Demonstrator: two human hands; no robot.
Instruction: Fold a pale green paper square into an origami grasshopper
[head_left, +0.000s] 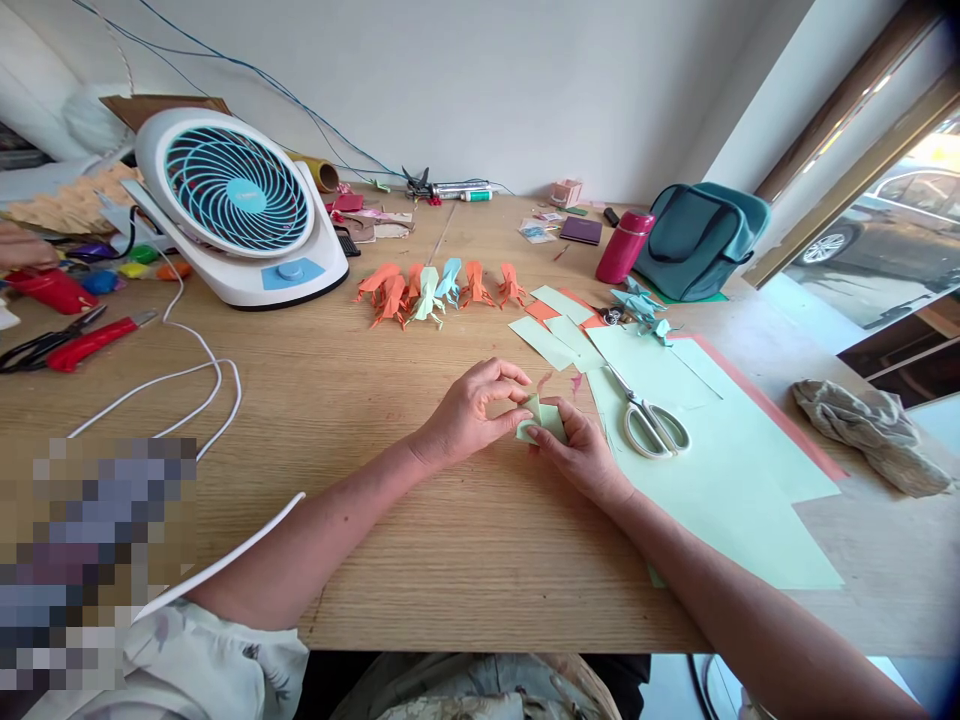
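Between my two hands, above the middle of the wooden table (pixel 390 560), is a small folded piece of light green paper (pixel 553 424). My right hand (pixel 589 455) grips its right side, thumb on top and fingers behind. My left hand (pixel 484 405) pinches a raised flap at its left edge between thumb and fingertips. Scissors (pixel 655 428) with white handles lie just right of my right hand, on large light green paper sheets (pixel 739 490). Beyond my hands stand several folded paper figures (pixel 426 296) in orange, green and blue.
A white desk fan (pixel 238 190) stands at the back left, its white cable (pixel 217 370) looping over the table. Red-handled pliers (pixel 94 343) lie at far left. A pink bottle (pixel 625 246), a teal bag (pixel 701 240) and a crumpled cloth (pixel 870 435) sit to the right.
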